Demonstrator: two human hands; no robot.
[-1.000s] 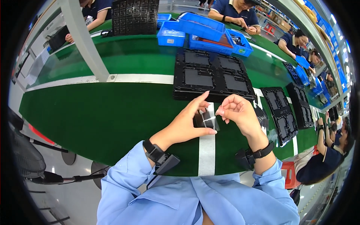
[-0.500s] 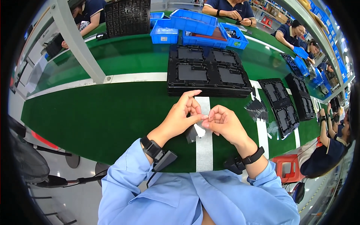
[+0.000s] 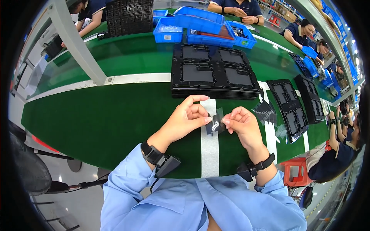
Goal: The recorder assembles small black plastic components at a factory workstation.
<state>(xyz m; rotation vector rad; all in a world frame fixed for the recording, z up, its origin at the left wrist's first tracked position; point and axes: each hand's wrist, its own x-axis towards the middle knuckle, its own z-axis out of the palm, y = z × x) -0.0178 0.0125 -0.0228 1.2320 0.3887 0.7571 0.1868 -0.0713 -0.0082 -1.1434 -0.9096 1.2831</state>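
Note:
Over the white strip (image 3: 209, 158) on the green table, my left hand (image 3: 184, 121) pinches a small dark grey sheet (image 3: 209, 129) between thumb and fingertips. My right hand (image 3: 243, 125) is closed on the edge of a clear plastic film (image 3: 220, 114), which stands out from the sheet and catches the light. Film and sheet overlap between the hands; where they join is too small to tell. Just beyond my hands lies a stack of black trays (image 3: 214, 73) with square pockets holding dark grey sheets. A fanned pile of dark sheets (image 3: 265, 112) lies right of my right hand.
Scraps of clear film (image 3: 281, 133) lie near another black tray (image 3: 288, 107) on the right, with a tray stack (image 3: 309, 98) behind it. Blue bins (image 3: 198, 21) stand at the back. A metal post (image 3: 75, 42) rises at left. Several people work around the table.
My hands have moved apart, the right one going rightward. The dark sheet has come up flat between them, and the clear film now stretches toward my right fingers.

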